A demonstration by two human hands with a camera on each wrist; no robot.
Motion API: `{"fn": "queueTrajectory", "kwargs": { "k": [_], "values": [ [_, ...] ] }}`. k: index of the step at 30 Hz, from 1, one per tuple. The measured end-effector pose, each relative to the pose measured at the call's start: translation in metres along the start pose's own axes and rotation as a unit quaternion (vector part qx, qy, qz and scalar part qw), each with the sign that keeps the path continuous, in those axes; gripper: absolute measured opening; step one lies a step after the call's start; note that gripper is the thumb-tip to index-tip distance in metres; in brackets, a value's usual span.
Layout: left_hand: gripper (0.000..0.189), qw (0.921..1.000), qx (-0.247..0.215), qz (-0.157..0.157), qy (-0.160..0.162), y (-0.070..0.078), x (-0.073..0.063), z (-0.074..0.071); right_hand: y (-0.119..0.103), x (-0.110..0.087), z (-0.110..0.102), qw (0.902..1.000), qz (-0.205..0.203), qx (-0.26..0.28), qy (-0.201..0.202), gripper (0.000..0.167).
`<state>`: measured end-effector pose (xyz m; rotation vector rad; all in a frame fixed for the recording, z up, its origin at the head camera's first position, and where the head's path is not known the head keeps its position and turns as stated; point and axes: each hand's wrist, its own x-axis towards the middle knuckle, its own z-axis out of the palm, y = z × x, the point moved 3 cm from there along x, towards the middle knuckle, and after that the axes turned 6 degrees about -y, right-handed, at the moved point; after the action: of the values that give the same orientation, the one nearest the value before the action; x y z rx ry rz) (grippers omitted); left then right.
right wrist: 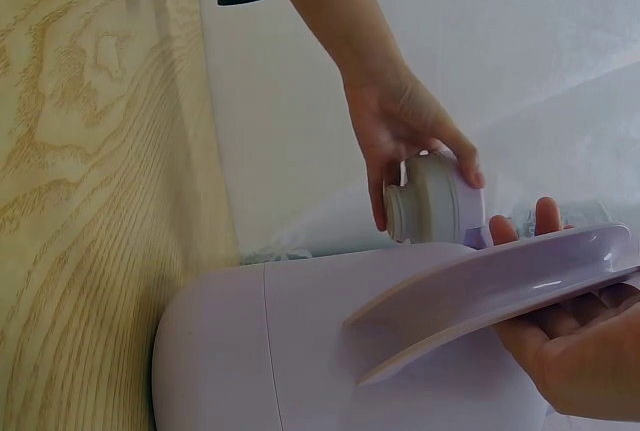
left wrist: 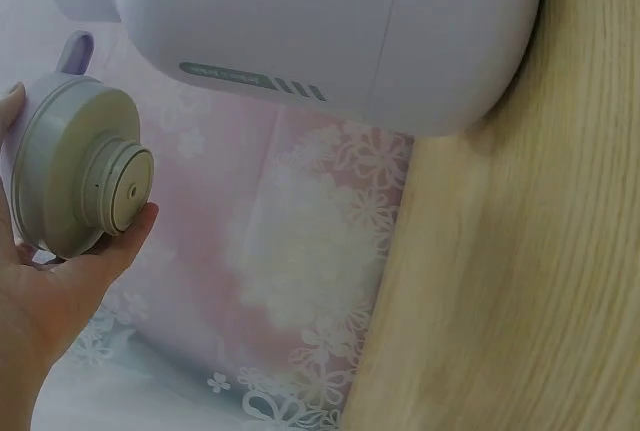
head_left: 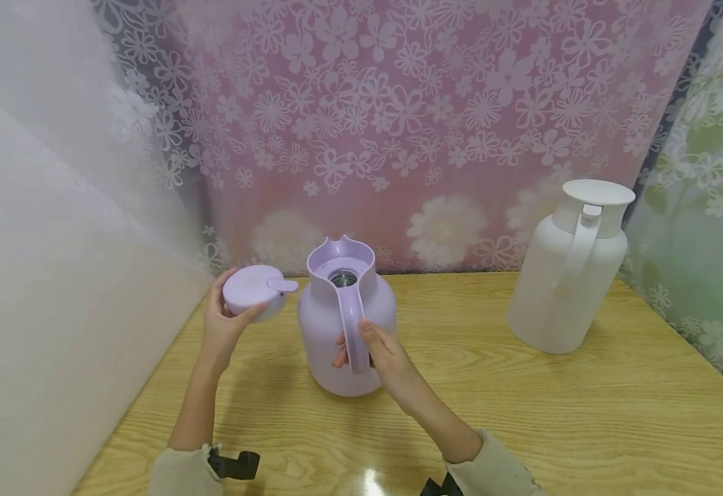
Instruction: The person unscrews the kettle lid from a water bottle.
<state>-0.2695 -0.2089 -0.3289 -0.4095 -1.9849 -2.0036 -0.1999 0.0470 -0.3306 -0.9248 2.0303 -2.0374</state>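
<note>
A lilac thermos jug stands upright on the table with its mouth uncovered, showing a shiny inner neck. My right hand grips the jug's handle, fingers wrapped around it from the right. To the left of the jug and raised above the table, my left hand holds the round lilac lid by its rim. In the left wrist view the lid's underside shows a narrower stepped plug. The lid and the jug are apart.
A white thermos jug with its handle toward me stands at the back right of the wooden table. A flowered pink curtain hangs behind the table, and a pale sheet borders the left side.
</note>
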Motion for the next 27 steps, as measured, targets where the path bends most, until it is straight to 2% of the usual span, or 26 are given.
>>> {"fn": "queueTrajectory", "kwargs": {
  "k": [6,13,18,23,27],
  "values": [
    [0.071,0.9998,-0.003,-0.017,-0.008,-0.012,0.000,-0.005,0.000,0.000,0.000,1.0000,0.002,-0.002,0.002,0.054],
    [0.076,0.9986,0.027,-0.042,-0.018,-0.022,-0.003,-0.008,0.001,0.000,0.000,1.0000,0.002,-0.003,0.002,0.055],
    [0.080,0.9972,0.053,-0.052,-0.011,-0.031,-0.002,-0.013,0.001,0.000,0.000,1.0000,0.005,-0.002,0.003,0.054],
    [0.082,0.9948,0.088,-0.051,0.000,-0.035,-0.002,-0.016,0.001,0.000,-0.001,0.9999,0.009,-0.001,0.004,0.055],
    [0.082,0.9937,0.100,-0.050,0.014,-0.038,-0.001,-0.019,0.002,0.000,-0.001,1.0000,0.006,-0.001,0.005,0.055]
  ]
}}
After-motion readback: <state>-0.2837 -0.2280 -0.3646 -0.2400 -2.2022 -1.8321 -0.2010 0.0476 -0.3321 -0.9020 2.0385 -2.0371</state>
